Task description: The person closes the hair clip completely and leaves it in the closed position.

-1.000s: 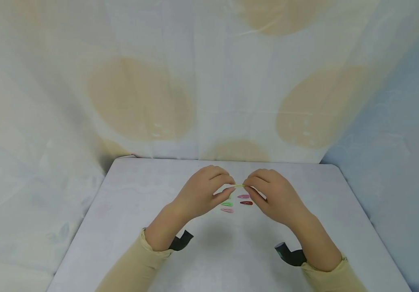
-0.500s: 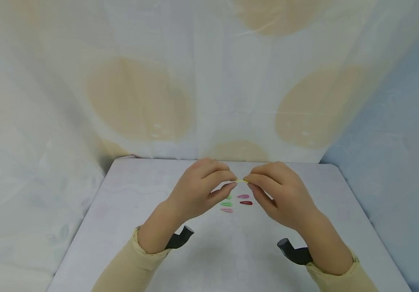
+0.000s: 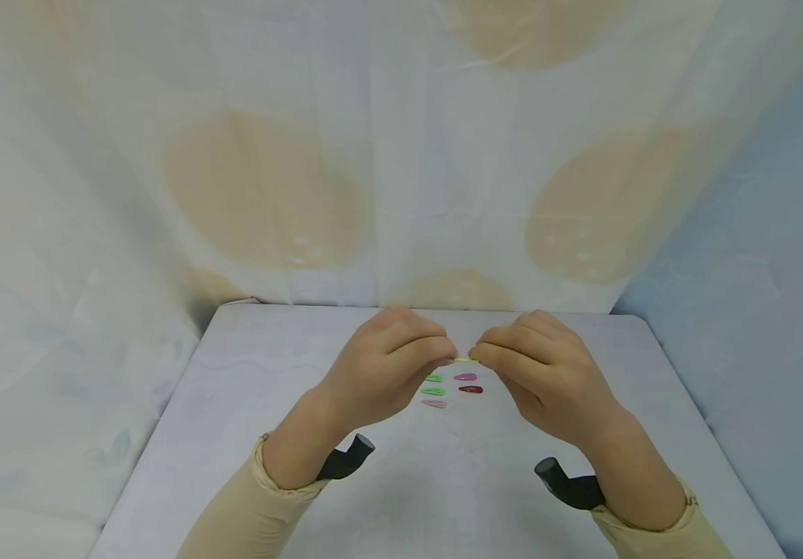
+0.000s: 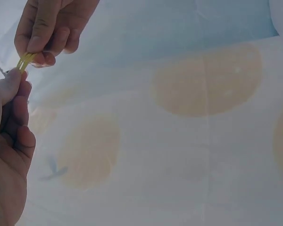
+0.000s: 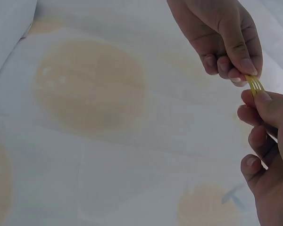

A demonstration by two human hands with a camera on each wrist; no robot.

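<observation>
Above the unlabelled white table (image 3: 234,404), both hands' fingers (image 3: 436,351) pinch a yellow hair clip (image 3: 465,359).

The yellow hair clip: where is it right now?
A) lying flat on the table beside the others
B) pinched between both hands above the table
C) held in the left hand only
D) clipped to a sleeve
B: the left hand and the right hand each pinch one end of the yellow hair clip, above the table.
</observation>
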